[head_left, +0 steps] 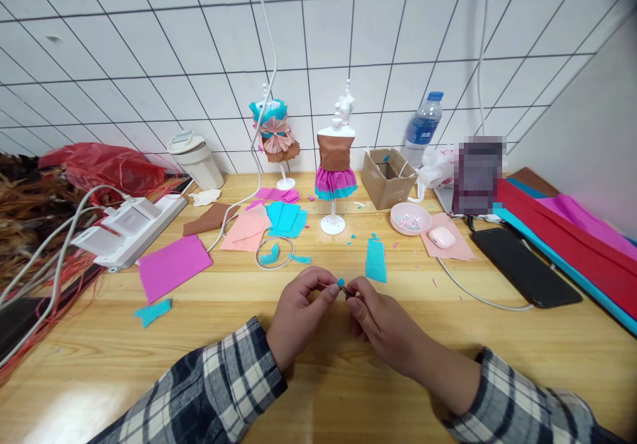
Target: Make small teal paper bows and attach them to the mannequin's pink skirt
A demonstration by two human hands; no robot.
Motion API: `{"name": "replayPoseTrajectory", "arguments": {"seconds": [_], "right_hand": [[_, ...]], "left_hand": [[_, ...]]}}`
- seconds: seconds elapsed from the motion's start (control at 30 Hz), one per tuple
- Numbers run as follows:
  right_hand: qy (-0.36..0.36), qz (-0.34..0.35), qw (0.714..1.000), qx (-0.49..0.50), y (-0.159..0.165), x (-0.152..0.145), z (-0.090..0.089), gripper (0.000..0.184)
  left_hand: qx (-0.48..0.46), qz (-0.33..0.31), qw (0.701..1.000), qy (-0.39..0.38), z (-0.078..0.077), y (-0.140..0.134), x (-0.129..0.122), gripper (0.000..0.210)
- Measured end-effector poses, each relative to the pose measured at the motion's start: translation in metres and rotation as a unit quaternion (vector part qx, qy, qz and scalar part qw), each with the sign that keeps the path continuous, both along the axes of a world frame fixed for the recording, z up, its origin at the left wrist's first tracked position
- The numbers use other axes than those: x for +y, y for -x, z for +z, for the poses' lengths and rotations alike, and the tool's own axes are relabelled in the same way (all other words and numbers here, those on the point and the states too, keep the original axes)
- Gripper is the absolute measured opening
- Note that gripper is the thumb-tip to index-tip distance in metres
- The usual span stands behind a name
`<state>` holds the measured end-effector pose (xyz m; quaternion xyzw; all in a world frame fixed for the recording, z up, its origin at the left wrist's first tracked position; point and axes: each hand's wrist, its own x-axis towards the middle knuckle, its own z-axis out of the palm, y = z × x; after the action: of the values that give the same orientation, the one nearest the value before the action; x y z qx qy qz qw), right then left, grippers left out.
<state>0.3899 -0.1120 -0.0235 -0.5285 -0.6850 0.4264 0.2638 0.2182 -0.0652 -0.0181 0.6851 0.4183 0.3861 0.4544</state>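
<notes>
My left hand (309, 306) is closed in a pinch on a tiny piece of blue crepe paper (341, 283). Close beside it, my right hand (382, 321) grips a thin dark tool (347, 291), mostly hidden by the fingers, its tip at the blue piece. Just beyond the hands lies a blue crepe paper strip (375, 260). A small white dress form (336, 155) stands upright farther back, wearing a brown top and a magenta skirt with a blue hem. To its left is a second dress form (275, 132) with blue, pink and brown paper ruffles.
Magenta paper (175, 267), peach paper (246, 228) and a metal ring (275, 253) lie on the left. A cardboard box (388, 177), pink bowl (411, 218), earbud case (442, 237) and black phone (525, 266) are on the right. A power strip (134, 231) borders the left.
</notes>
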Motion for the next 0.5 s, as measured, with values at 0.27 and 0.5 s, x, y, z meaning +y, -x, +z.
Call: {"name": "replayPoseTrajectory", "arguments": {"seconds": [0.27, 0.5], "right_hand": [[-0.014, -0.01, 1.0, -0.023, -0.0009, 0.0016, 0.0016, 0.022], [-0.035, -0.031, 0.999, 0.014, 0.0005, 0.0015, -0.0021, 0.026]], "left_hand": [[0.016, -0.028, 0.999, 0.018, 0.0022, -0.0006, -0.0006, 0.015], [0.001, -0.041, 0.999, 0.028, 0.0011, -0.0009, -0.0005, 0.015]]}}
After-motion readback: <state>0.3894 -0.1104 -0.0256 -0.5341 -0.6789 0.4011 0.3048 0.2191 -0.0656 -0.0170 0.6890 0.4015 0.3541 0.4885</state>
